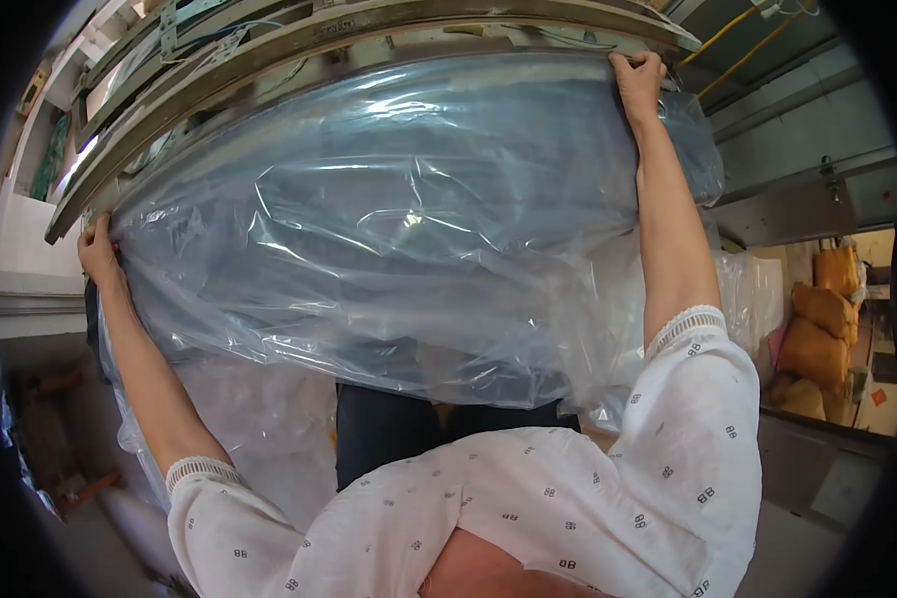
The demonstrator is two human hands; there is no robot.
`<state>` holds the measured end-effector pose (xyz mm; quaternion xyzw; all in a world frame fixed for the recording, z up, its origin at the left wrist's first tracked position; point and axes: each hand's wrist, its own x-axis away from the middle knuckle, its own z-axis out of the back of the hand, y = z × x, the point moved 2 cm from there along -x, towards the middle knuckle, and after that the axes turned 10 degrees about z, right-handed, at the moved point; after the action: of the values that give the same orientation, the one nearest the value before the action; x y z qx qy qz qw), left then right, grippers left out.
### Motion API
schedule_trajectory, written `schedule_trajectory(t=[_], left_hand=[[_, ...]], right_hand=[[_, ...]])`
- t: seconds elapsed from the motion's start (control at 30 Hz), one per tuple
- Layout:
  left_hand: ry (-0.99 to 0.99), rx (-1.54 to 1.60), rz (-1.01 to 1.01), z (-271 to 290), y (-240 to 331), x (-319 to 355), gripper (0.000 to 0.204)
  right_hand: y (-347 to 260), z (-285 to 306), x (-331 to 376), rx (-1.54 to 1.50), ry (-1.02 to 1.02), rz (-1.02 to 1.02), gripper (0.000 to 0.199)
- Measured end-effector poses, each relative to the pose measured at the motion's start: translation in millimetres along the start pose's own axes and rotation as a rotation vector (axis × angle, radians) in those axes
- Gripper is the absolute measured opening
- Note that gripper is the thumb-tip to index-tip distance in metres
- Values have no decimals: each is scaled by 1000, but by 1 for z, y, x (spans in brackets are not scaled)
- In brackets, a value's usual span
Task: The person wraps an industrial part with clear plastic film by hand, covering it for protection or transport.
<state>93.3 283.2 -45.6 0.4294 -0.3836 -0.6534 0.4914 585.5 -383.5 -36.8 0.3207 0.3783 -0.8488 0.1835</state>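
A wide sheet of clear plastic film (389,219) spreads between my two outstretched arms, creased and shiny, and hangs down over my dark-trousered legs. At the far left, my left hand (100,251) is closed on the film's edge by the end of a long bar. My right hand (639,82) pinches the same far edge at the upper right, its fingertips pressed together. Between the hands the edge runs along the machine's long frame bar (299,45). Whether it is tucked under the bar I cannot tell.
More crumpled clear film (259,419) lies below the sheet and hangs to the right. Stacked orange-brown sacks (820,334) show through an opening at the right. Yellow cables (738,45) run at the upper right. Grey metal panels stand on both sides.
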Motion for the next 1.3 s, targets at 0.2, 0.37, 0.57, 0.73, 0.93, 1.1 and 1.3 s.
schedule_trajectory(t=[0.2,0.37,0.57,0.73,0.93,1.1,1.3], left_hand=[[-142,292,143,-7,1,6,24],[-165,303,181,23,-29,-29,24],[-128,244,166,38,-42,-40,27],[-337,-347,-226,31,-13,-13,34],[-162,164,33,202,58,19,39],[56,292,77,299,80,130,39],[111,344,228,412,44,189,33]], right_hand=[[17,11,-8,16,65,-81,42],[14,3,-11,-94,53,-131,45],[8,1,-7,-83,125,-31,48],[-31,21,8,-89,256,99,33],[-86,45,87,-793,71,-403,27],[-135,67,113,-867,-603,-402,62],[-169,82,131,-532,-742,-90,50]])
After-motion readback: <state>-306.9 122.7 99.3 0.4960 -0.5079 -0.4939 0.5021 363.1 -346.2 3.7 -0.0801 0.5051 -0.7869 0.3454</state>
